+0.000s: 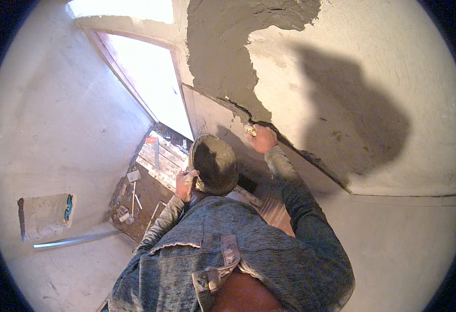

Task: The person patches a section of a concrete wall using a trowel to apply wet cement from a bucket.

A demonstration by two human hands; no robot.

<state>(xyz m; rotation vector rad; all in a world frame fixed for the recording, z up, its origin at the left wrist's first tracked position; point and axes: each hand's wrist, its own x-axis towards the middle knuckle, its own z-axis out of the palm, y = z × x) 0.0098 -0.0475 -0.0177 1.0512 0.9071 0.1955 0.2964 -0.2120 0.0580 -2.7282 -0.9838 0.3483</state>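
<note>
**Both hands full beside a ragged grey patch**

The likeliest trouble, I judge, is loose material. The grey coat (217, 57) on the wall (425, 62) looks damp and ends in an uneven border; if it is too wet or too thickly laid, it could sag or drop off at its lower tip, right next to the dark, broken seam (311, 156) that slants down to the right. A tool catching on that seam could drag the edge of the coat or chip the rim of the crack. The bowl (230, 169) is another risk — it appears to be steadied by one hand at its side, so a knock or a loosening grip could tip whatever is in it. The broad shadow (352, 109) might also hide flaws in the surface it covers.

The right hand (265, 139) is closed around a pale handle (250, 130), its fingers wrapped and the fist just beside the coat's lower tip; the working end cannot be made out, nor whether it touches the wall. The left hand (186, 183) pinches the near left side of the bowl, fingers bent — the thumb and fingertips are too small to separate clearly. The bowl hangs in front of the chest, dark inside, its contents unclear.
</note>
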